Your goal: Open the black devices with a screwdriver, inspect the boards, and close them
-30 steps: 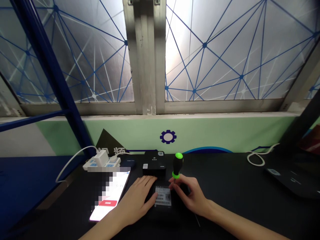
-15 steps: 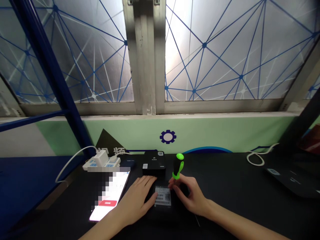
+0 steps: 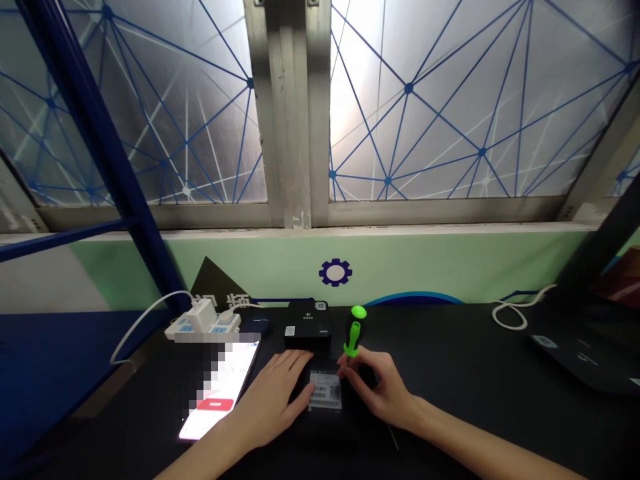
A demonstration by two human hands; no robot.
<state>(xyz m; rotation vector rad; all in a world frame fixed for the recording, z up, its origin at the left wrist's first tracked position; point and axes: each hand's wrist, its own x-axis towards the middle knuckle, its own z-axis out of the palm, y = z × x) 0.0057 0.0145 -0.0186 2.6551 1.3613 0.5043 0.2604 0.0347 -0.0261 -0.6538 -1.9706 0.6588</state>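
A black boxy device [image 3: 325, 420] lies in front of me with a white printed label [image 3: 325, 391] facing up. My left hand [image 3: 277, 393] rests at its left side, fingers stretched out toward the far edge and the thumb touching the label's edge. At the device's far right corner, my right hand [image 3: 373, 387] pinches a screwdriver [image 3: 355, 333] low down, just under its green and black handle. The screwdriver stands nearly upright. Its tip is hidden behind my fingers. A thin metal rod [image 3: 393, 437] lies on the table near my right wrist.
Behind the device sits another black box [image 3: 307, 327]. On the left are a lit phone [image 3: 220, 393] and a white power strip [image 3: 203, 323] with a plugged-in charger. A flat black device [image 3: 590, 360] and a white cable [image 3: 515, 317] lie on the right.
The screwdriver's handle has turned about its own axis, so its green stripe now faces me. Both hands stay in nearly the same place.
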